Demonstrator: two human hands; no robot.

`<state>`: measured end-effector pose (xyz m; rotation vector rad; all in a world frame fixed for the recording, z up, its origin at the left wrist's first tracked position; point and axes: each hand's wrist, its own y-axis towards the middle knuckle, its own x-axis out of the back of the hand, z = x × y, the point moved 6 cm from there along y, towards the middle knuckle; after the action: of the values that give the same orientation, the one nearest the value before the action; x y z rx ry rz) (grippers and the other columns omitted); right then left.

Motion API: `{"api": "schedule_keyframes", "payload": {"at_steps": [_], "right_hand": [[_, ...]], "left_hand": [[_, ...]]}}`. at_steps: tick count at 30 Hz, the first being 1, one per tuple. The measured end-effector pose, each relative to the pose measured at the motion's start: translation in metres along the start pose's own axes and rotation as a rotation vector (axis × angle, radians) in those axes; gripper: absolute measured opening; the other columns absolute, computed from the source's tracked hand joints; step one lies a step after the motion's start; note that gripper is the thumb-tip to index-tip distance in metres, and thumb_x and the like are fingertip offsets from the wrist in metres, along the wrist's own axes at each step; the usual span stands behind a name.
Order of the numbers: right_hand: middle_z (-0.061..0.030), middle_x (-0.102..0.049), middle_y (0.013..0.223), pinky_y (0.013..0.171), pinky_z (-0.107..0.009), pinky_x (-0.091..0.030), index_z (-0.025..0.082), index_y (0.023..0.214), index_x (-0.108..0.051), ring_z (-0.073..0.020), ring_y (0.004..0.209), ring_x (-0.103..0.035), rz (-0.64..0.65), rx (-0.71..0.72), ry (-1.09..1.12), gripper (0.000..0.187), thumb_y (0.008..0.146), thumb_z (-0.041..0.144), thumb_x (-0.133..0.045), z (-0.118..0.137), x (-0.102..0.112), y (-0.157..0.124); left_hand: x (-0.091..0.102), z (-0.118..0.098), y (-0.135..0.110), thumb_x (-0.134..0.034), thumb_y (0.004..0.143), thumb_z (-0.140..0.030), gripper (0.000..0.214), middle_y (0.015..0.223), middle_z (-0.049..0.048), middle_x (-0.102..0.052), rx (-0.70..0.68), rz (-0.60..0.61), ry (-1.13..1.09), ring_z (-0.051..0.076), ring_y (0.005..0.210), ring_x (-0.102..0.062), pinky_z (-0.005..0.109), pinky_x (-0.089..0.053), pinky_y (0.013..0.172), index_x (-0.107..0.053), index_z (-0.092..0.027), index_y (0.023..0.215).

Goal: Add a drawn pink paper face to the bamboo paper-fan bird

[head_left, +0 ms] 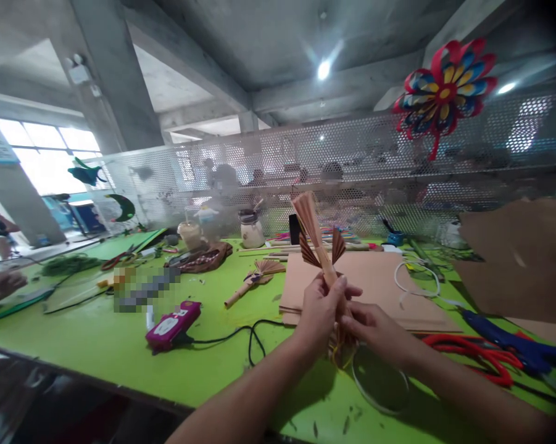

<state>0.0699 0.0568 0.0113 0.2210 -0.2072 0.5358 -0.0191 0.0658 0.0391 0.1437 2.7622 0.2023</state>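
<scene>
Honestly, looks like the lower end of this pleated paper figure is being worked: left hand clamped round it, right hand pinching lower; next probably calls for steadiness.

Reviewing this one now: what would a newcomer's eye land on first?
Probably the big red, blue and yellow flower ornament at upper right, by the perforated panel. Next, right of centre, the pleated brown craft piece held upright, slightly tilted, in the left hand and right hand. Then the magenta box, left on the green table.
</scene>
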Motion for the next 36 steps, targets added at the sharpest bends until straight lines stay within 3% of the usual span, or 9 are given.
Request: {"api": "schedule_keyframes", "payload": {"at_steps": [7,12,16,20,22,24,28,33,36], "right_hand": [[0.0012,-0.055,0.063,0.056,-0.029,-0.041,0.020,0.077,-0.052,-0.0144,0.057,-0.052,0.007,-0.029,0.090,0.046,0.079,0.065,-0.057,-0.002,-0.004,-0.008],[0.0004,-0.057,0.062,0.057,-0.030,-0.042,0.020,0.076,-0.052,-0.0156,0.057,-0.053,0.020,-0.031,0.078,0.042,0.081,0.062,-0.056,-0.010,-0.004,-0.009],[-0.0008,-0.059,0.063,0.056,-0.029,-0.042,0.019,0.076,-0.058,-0.0162,0.058,-0.054,0.042,-0.043,0.002,0.037,0.082,0.056,-0.057,-0.012,0.000,-0.010],[-0.0009,-0.059,0.061,0.054,-0.028,-0.036,0.016,0.066,-0.068,-0.0141,0.057,-0.049,-0.005,-0.035,-0.183,0.036,0.078,0.050,-0.066,0.009,0.028,-0.014],[0.0001,-0.055,0.053,0.051,-0.027,-0.034,0.016,0.059,-0.067,-0.0138,0.054,-0.047,-0.168,-0.007,-0.432,0.044,0.080,0.054,-0.061,0.028,0.055,-0.017],[-0.0030,-0.064,0.063,0.056,-0.028,-0.041,0.018,0.065,-0.069,-0.0175,0.064,-0.057,-0.348,0.074,-0.462,0.042,0.083,0.054,-0.058,0.049,0.081,-0.020],[-0.0091,-0.073,0.095,0.075,-0.035,-0.052,0.021,0.093,-0.071,-0.0247,0.088,-0.066,-0.578,0.181,-0.278,0.037,0.077,0.054,-0.068,0.068,0.110,-0.022],[-0.0067,-0.074,0.087,0.071,-0.038,-0.058,0.022,0.088,-0.072,-0.0245,0.081,-0.070,-0.397,0.161,0.103,0.029,0.071,0.044,-0.077,0.066,0.097,-0.011],[-0.0054,-0.075,0.077,0.062,-0.037,-0.058,0.020,0.082,-0.074,-0.0238,0.071,-0.071,-0.395,0.117,0.222,0.024,0.068,0.039,-0.079,0.065,0.092,-0.012]], "left_hand": [[-0.007,0.008,-0.003,-0.069,0.078,-0.053,0.054,0.090,0.0124,-0.073,0.094,0.129,0.000,0.016,0.065,-0.066,0.025,-0.049,0.060,-0.053,-0.012,0.109],[-0.009,0.014,-0.004,-0.064,0.081,-0.055,0.050,0.094,0.0150,-0.072,0.119,0.167,0.050,0.016,0.062,-0.065,0.025,-0.049,0.055,-0.055,-0.011,0.102],[-0.009,0.017,-0.005,-0.066,0.079,-0.055,0.048,0.089,0.0145,-0.073,0.103,0.139,0.088,0.017,0.066,-0.067,0.028,-0.052,0.061,-0.056,-0.011,0.096],[-0.006,0.014,-0.001,-0.066,0.078,-0.054,0.046,0.080,0.0113,-0.072,0.065,0.108,0.128,0.018,0.068,-0.067,0.028,-0.052,0.064,-0.059,-0.011,0.091],[-0.005,0.012,0.001,-0.066,0.078,-0.055,0.045,0.075,0.0093,-0.070,0.042,0.098,0.162,0.017,0.065,-0.065,0.028,-0.051,0.063,-0.058,-0.012,0.087],[-0.005,0.013,0.002,-0.066,0.078,-0.056,0.044,0.070,0.0069,-0.069,0.031,0.100,0.201,0.015,0.060,-0.063,0.027,-0.049,0.061,-0.056,-0.013,0.084],[-0.011,0.021,0.000,-0.067,0.077,-0.056,0.043,0.062,0.0015,-0.064,0.053,0.174,0.266,0.013,0.052,-0.058,0.024,-0.044,0.054,-0.053,-0.016,0.080],[-0.021,0.030,-0.008,-0.068,0.077,-0.053,0.040,0.054,-0.0015,-0.060,0.088,0.312,0.346,0.010,0.048,-0.052,0.022,-0.039,0.051,-0.051,-0.017,0.074],[-0.024,0.033,-0.011,-0.067,0.079,-0.052,0.039,0.053,-0.0017,-0.059,0.102,0.379,0.382,0.010,0.047,-0.051,0.022,-0.038,0.050,-0.049,-0.017,0.073]]}}
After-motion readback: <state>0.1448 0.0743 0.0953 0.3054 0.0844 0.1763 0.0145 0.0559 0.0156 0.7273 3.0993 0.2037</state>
